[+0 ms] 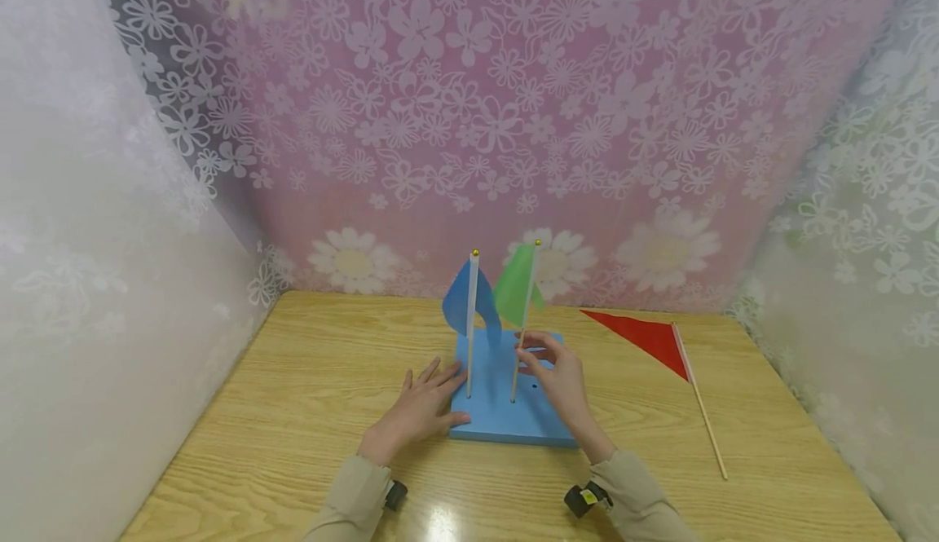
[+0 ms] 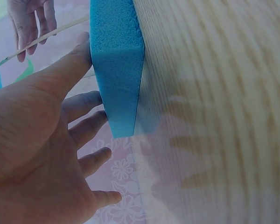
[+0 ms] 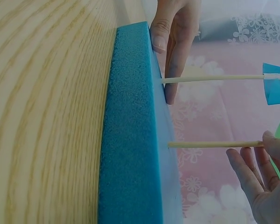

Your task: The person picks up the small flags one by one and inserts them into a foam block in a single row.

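Observation:
In the head view, a flat blue foam block (image 1: 499,424) lies on the table with two flags standing in its top. The blue flag (image 1: 459,299) stands upright on a wooden stick at the left. My right hand (image 1: 563,379) pinches the stick of the green flag (image 1: 516,285), which leans slightly right; its lower end meets the block, as the right wrist view shows at the stick (image 3: 210,144). My left hand (image 1: 415,413) rests on the block's left edge, thumb and fingers spread. A small dark hole (image 1: 535,386) shows in the block beside the green flag's stick.
A red triangular flag (image 1: 656,345) on a wooden stick lies on the table to the right of the block. The wooden table (image 1: 293,412) is bounded by a flowered pink backdrop (image 1: 455,118) behind and pale patterned panels at both sides.

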Action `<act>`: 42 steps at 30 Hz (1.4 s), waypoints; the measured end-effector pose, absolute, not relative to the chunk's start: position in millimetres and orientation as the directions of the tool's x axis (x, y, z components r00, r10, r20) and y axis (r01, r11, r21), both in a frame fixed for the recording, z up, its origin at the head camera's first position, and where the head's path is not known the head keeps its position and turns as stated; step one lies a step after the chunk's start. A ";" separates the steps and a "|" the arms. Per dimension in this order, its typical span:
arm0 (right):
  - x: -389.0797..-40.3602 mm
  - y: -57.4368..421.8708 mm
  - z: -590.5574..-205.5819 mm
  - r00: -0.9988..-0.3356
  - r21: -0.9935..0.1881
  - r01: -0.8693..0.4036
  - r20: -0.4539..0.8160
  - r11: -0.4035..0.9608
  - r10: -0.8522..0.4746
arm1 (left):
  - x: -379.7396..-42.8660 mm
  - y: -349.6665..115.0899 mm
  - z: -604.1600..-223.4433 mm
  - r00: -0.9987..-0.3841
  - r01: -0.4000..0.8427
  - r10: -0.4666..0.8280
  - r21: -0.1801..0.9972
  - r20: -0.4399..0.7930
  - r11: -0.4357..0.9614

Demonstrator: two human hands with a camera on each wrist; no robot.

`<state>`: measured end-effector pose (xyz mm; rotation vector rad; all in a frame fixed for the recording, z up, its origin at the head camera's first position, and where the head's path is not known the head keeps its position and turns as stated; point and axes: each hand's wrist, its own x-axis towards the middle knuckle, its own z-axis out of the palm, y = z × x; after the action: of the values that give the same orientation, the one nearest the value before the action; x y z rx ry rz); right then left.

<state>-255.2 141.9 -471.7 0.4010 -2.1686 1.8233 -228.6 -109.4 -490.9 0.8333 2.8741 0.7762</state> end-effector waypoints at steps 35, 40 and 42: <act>-243.2 321.3 -457.2 -0.894 -0.849 -0.301 0.410 0.435 0.182 | -229.5 -108.5 -494.9 -0.853 0.489 0.516 0.471 0.081 0.734; -238.7 358.9 -467.5 -0.913 -0.790 -0.190 0.360 0.583 0.191 | -231.1 -109.0 -496.9 -0.853 0.488 0.517 0.473 0.078 0.734; -236.1 371.7 -471.9 -0.927 -0.769 -0.164 0.334 0.618 0.169 | -231.7 -109.2 -498.1 -0.854 0.484 0.515 0.476 0.074 0.734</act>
<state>-236.1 371.7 -471.9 -0.0040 -2.4700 1.2273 -231.7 -109.2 -498.1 0.8270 2.8668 0.7595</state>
